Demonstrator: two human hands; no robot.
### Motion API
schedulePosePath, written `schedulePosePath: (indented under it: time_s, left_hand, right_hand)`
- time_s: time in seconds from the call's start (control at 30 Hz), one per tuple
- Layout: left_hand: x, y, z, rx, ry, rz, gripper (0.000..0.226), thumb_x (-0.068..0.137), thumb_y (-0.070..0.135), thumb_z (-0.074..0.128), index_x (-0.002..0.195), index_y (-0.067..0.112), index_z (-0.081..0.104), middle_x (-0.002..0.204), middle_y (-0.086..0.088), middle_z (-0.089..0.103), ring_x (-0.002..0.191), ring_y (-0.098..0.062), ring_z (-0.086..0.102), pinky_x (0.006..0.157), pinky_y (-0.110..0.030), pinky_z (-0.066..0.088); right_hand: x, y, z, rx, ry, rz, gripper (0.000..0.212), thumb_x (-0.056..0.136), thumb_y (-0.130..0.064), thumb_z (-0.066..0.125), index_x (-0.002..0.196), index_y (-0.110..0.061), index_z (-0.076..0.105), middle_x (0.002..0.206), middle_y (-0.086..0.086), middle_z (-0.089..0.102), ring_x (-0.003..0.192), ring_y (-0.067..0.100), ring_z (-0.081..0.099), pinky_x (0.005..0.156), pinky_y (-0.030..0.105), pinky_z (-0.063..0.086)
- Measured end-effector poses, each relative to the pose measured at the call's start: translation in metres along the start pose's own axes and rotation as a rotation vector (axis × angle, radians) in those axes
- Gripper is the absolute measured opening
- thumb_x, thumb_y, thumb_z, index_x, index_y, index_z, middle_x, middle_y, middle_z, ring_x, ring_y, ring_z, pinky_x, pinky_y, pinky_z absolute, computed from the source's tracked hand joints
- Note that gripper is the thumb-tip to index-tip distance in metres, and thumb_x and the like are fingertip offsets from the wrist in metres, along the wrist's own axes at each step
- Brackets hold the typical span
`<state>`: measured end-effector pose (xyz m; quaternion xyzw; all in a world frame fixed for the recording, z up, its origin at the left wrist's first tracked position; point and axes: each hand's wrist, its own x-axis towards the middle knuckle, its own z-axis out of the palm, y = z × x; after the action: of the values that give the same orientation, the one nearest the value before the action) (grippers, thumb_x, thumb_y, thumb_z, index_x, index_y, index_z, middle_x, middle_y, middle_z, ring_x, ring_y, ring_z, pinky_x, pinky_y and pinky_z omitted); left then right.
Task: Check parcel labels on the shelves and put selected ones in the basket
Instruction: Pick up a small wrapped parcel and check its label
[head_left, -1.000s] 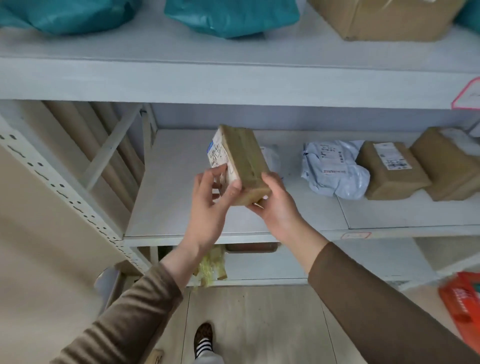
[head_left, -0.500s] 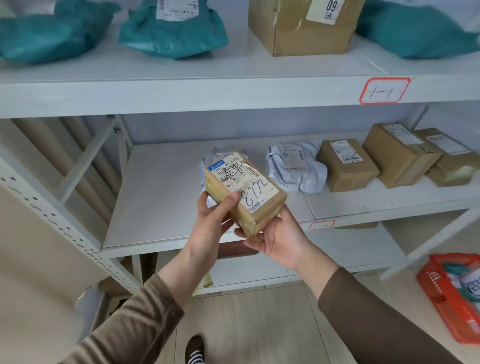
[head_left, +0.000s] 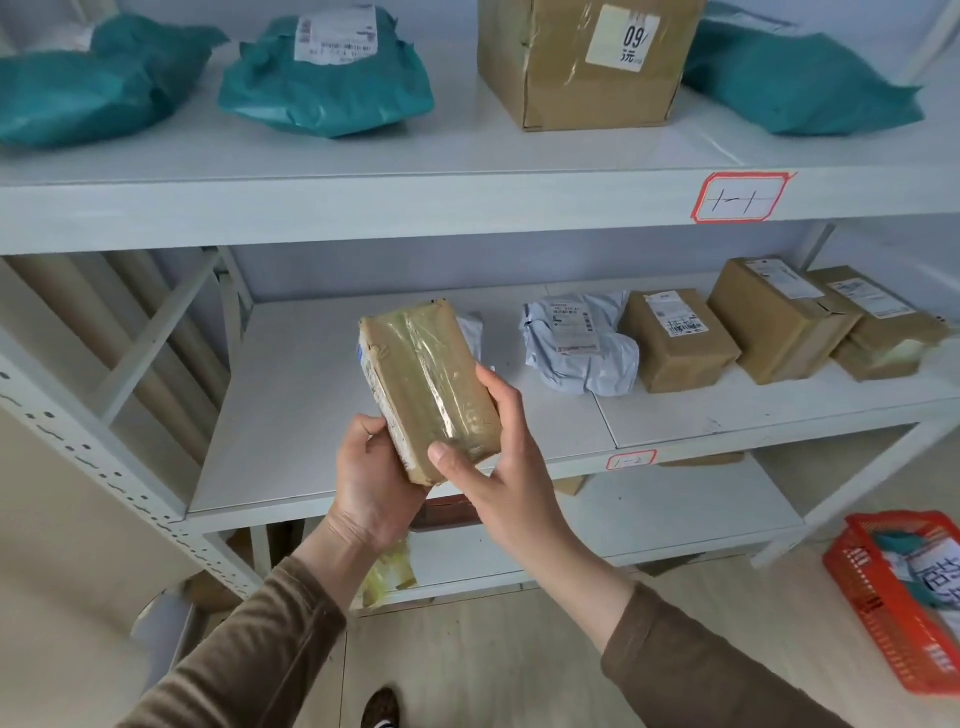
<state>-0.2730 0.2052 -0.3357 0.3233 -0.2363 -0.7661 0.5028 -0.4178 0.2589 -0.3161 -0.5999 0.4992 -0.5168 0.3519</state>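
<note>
Small brown parcel (head_left: 428, 389), wrapped in clear tape: held in the air in front of the middle shelf (head_left: 322, 395), tilted, taped plain face toward the camera; its label shows only as a thin strip along the left edge, too oblique to read. Left hand (head_left: 371, 480): closed around the parcel's lower left corner from below, thumb on the label side. Right hand (head_left: 493, 457): gripping the lower right edge, thumb across the near end, fingers behind. Step in hand, by judgement: label inspection of this one parcel, neither shelved nor binned. Middle shelf, to the right: a pale grey mailer bag (head_left: 576, 343), then three brown boxes (head_left: 675, 338) in a row, labels up; a second grey bag partly hidden behind the held parcel. Top shelf (head_left: 467, 156): teal bags (head_left: 322, 78) and a large carton (head_left: 587, 62); a red-edged tag (head_left: 740, 197) on its front lip. Red basket (head_left: 893, 597): on the floor at far right, well apart from the hands, already holding at least one item. Next move, if the parcel is selected: carry it right and down to the basket; otherwise return it to the bare part of the shelf just behind.
</note>
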Motion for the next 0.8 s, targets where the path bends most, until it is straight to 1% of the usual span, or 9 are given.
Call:
schedulePosePath:
  time_s: [0.1,0.2,0.3,0.43,0.5,0.57,0.63,0.7,0.8]
  left_hand:
    - [0.000,0.007,-0.001,0.058,0.000,0.083,0.052,0.099,0.031,0.024,0.123,0.011,0.066,0.120,-0.009,0.075,0.115,-0.026,0.065,0.100,-0.039,0.048]
    - [-0.003,0.008,0.000,0.386,-0.028,0.308,0.050,0.086,0.023,0.037,0.132,0.023,0.056,0.121,0.006,0.074,0.112,-0.014,0.066,0.088,-0.032,0.056]
    - [-0.005,0.001,-0.001,0.590,-0.097,0.394,0.069,0.083,0.017,0.037,0.150,0.031,0.040,0.140,0.013,0.065,0.126,-0.006,0.060,0.098,-0.024,0.052]
    - [-0.004,0.005,-0.011,0.667,-0.119,0.393,0.073,0.094,0.020,0.038,0.164,0.035,0.023,0.162,0.012,0.043,0.150,-0.011,0.040,0.119,-0.037,0.034]
    - [0.000,0.015,-0.016,0.721,-0.068,0.337,0.057,0.104,0.023,0.037,0.159,0.039,0.034,0.153,0.016,0.054,0.139,-0.006,0.051,0.110,-0.032,0.041]
    - [0.003,0.031,-0.017,0.701,0.078,0.181,0.037,0.108,0.029,0.041,0.141,0.035,0.056,0.130,0.010,0.070,0.108,-0.009,0.066,0.087,-0.028,0.049]
    - [0.009,0.047,-0.023,0.587,0.227,0.003,0.025,0.104,0.038,0.051,0.119,0.027,0.068,0.110,-0.002,0.071,0.089,-0.016,0.064,0.077,-0.030,0.049]
    - [0.015,0.061,-0.033,0.546,0.288,-0.084,0.028,0.100,0.044,0.058,0.113,0.023,0.071,0.106,-0.007,0.069,0.091,-0.021,0.063,0.079,-0.033,0.050]
    - [0.021,0.074,-0.051,0.499,0.331,-0.090,0.031,0.101,0.048,0.058,0.115,0.023,0.071,0.104,-0.007,0.069,0.092,-0.023,0.064,0.076,-0.034,0.050]
  right_hand:
    - [0.001,0.011,-0.004,-0.060,-0.006,0.001,0.076,0.090,-0.038,0.062,0.156,-0.041,0.026,0.154,-0.012,0.044,0.140,0.005,0.045,0.115,0.039,0.043]
    - [0.007,0.027,-0.005,0.054,-0.077,0.107,0.074,0.095,-0.032,0.049,0.162,-0.036,0.020,0.162,-0.019,0.034,0.149,-0.002,0.031,0.124,0.039,0.031]
    - [0.014,0.035,-0.006,0.166,-0.176,0.198,0.063,0.101,-0.047,0.041,0.160,-0.047,0.018,0.159,-0.030,0.037,0.147,-0.008,0.034,0.121,0.022,0.031]
    - [0.028,0.038,0.003,0.131,-0.217,0.218,0.063,0.100,-0.053,0.043,0.159,-0.038,0.031,0.151,-0.027,0.051,0.139,-0.009,0.044,0.112,0.014,0.035]
    - [0.043,0.038,0.011,0.135,-0.226,0.297,0.062,0.095,-0.066,0.049,0.153,-0.046,0.040,0.146,-0.028,0.055,0.137,-0.005,0.048,0.114,0.024,0.037]
    - [0.061,0.038,0.021,0.180,-0.260,0.459,0.069,0.084,-0.081,0.053,0.146,-0.051,0.047,0.145,-0.023,0.058,0.137,0.005,0.052,0.117,0.042,0.041]
    - [0.076,0.033,0.031,0.242,-0.313,0.605,0.059,0.085,-0.078,0.056,0.135,-0.048,0.058,0.135,-0.013,0.067,0.126,0.014,0.063,0.105,0.045,0.052]
    - [0.091,0.030,0.042,0.280,-0.355,0.688,0.044,0.089,-0.068,0.061,0.124,-0.042,0.066,0.125,0.000,0.073,0.116,0.023,0.069,0.087,0.039,0.059]
    - [0.106,0.032,0.063,0.297,-0.355,0.725,0.040,0.089,-0.062,0.066,0.120,-0.036,0.068,0.123,0.007,0.072,0.113,0.027,0.069,0.087,0.042,0.060]
